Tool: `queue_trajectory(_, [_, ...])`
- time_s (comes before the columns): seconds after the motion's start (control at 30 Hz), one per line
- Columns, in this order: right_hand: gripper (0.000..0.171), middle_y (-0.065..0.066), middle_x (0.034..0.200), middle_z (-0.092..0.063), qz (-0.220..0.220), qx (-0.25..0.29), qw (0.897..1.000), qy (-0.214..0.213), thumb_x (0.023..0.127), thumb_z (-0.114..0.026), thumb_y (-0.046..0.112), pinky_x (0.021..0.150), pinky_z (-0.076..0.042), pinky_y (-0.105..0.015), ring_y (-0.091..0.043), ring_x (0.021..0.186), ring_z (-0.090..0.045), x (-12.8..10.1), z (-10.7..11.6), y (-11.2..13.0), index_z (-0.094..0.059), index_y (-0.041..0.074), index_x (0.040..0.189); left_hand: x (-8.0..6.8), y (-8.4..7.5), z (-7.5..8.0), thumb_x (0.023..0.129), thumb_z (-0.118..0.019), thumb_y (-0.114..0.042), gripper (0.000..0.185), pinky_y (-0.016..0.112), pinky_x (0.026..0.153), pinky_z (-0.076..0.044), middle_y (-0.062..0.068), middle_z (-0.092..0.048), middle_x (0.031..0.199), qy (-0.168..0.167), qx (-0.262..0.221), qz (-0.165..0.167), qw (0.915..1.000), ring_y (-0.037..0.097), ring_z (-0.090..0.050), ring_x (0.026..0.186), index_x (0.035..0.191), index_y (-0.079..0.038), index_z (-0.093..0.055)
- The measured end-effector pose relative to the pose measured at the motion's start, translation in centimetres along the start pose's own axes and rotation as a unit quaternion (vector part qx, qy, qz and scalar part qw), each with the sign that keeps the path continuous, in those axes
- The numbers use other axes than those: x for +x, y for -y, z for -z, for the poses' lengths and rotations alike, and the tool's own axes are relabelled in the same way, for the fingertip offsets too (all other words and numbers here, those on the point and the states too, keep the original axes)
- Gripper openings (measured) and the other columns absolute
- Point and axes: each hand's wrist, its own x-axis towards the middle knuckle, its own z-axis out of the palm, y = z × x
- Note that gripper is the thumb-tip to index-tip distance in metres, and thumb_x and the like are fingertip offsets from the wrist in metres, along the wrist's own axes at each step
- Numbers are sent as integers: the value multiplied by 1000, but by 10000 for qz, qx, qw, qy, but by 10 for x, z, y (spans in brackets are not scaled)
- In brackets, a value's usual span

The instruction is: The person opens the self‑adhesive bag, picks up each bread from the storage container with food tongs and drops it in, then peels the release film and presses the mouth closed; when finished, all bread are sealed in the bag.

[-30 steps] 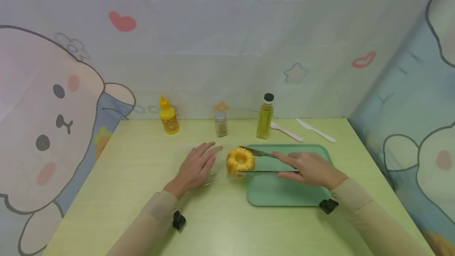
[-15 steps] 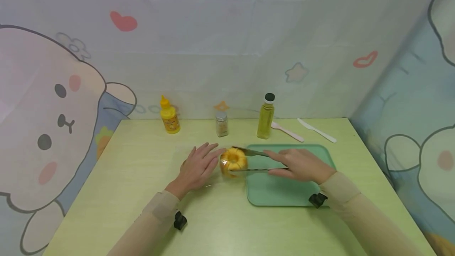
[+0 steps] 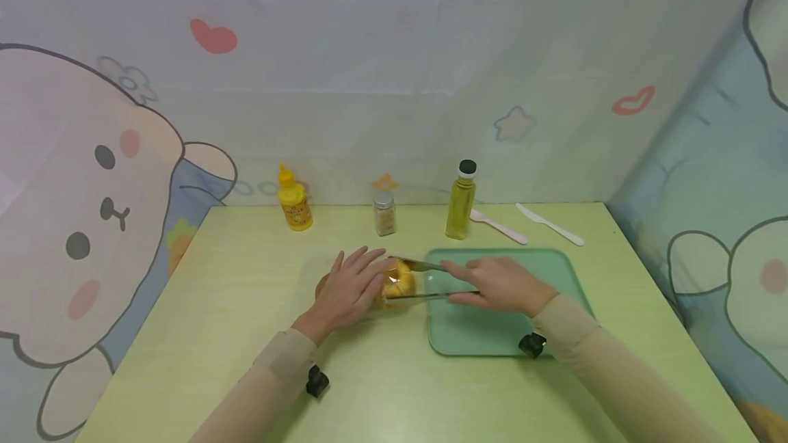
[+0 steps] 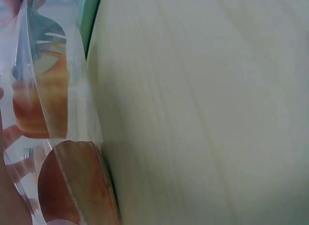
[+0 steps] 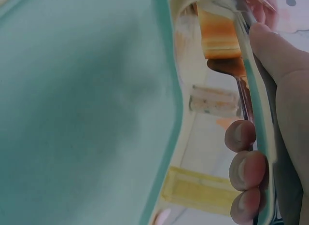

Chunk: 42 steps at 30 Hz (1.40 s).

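Observation:
My right hand (image 3: 501, 286) grips metal tongs (image 5: 245, 97), whose two arms clasp a golden ring-shaped bread (image 3: 401, 282) from both sides. This bread is inside the mouth of a clear plastic bag (image 4: 84, 109), and the tong tips show through the film in the left wrist view. Over the bag lies my left hand (image 3: 349, 289), its fingers nearly straight and its fingertips at the bag's opening. A brown bun (image 4: 63, 186) sits deeper in the bag, mostly covered by the left hand in the head view.
Beneath my right hand lies a green tray (image 3: 505, 340). Along the back stand a yellow squeeze bottle (image 3: 297, 214), a small lidded jar (image 3: 384, 217) and an oil bottle (image 3: 460, 214). A pink spoon (image 3: 501, 229) and a white plastic knife (image 3: 553, 225) lie at the back right.
My right hand has moved left with the tongs, carrying the ring-shaped bread from the tray's edge into the bag's opening. The left hand has shifted only slightly.

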Motion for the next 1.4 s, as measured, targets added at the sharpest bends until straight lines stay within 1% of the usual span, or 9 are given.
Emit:
queue_trajectory(0.17, [67, 7, 74, -63, 39, -36, 10000, -12, 103, -59, 58, 57, -51, -28, -3, 59, -52, 7, -6, 4, -57, 11, 151, 2, -3, -2, 113, -41, -33, 42, 81, 114, -24, 6, -53, 158, 33, 77, -22, 10000, 42, -43, 149, 150, -26, -60])
queue_trajectory(0.33, [68, 8, 72, -60, -94, -14, 9998, 164, 104, -57, 60, 55, -48, -27, -2, 58, -50, 12, -8, 6, -55, 14, 153, 4, -5, -3, 114, -40, -34, 41, 80, 114, -26, 5, -55, 156, 5, 128, -43, 9999, 41, -43, 149, 149, -29, -60])
queue_trajectory(0.5, [68, 9, 72, -59, -131, 51, 9996, 230, 103, -57, 60, 54, -46, -26, -2, 58, -48, 13, -9, 7, -54, 14, 154, 5, -7, -4, 114, -39, -34, 41, 80, 114, -25, 4, -55, 156, 45, 94, -51, 9999, 42, -43, 148, 149, -29, -61])
queue_trajectory(0.77, [70, 9, 73, -59, -175, 132, 9994, 265, 103, -57, 62, 53, -46, -26, -2, 59, -49, 13, -14, 7, -55, 14, 152, 6, -10, -5, 115, -35, -38, 43, 79, 117, -22, 4, -54, 157, 202, -3, 55, 9998, 40, -41, 150, 149, -31, -60])
queue_trajectory(0.87, [71, 7, 75, -62, -226, 203, 9991, 298, 103, -56, 64, 54, -47, -26, -3, 61, -50, 13, -17, 7, -55, 14, 153, 7, -11, -6, 115, -34, -38, 43, 78, 118, -20, 5, -53, 158, 250, -74, 94, 9996, 40, -40, 151, 149, -31, -60])
queue_trajectory(1.0, [73, 9, 75, -61, -333, 268, 9984, 365, 102, -55, 65, 55, -46, -25, -3, 61, -50, 14, -19, 8, -53, 15, 155, 7, -12, -7, 115, -33, -39, 44, 78, 119, -19, 5, -52, 159, 304, -99, 135, 9994, 40, -38, 152, 151, -32, -58])
queue_trajectory(1.2, [77, 13, 71, -53, -469, 346, 9973, 458, 101, -51, 70, 55, -45, -24, -1, 59, -47, 10, -15, 7, -48, 19, 159, 7, -11, -7, 115, -35, -37, 43, 80, 115, -23, 6, -54, 157, 213, 1, 91, 9997, 43, -43, 148, 151, -32, -58])
queue_trajectory(1.33, [77, 13, 73, -54, -520, 415, 9969, 416, 101, -53, 68, 57, -46, -26, 0, 60, -48, 3, -10, 7, -48, 19, 160, 7, -10, -6, 115, -37, -35, 41, 80, 114, -26, 6, -53, 157, 169, -23, 97, 9998, 41, -46, 146, 151, -34, -57])
queue_trajectory(1.4, [76, 13, 73, -54, -550, 451, 9967, 388, 101, -55, 67, 57, -47, -27, 0, 61, -49, -1, -8, 5, -48, 18, 159, 7, -8, -5, 115, -38, -34, 42, 80, 114, -27, 7, -53, 157, 127, -53, 79, 9999, 41, -47, 145, 152, -33, -56])
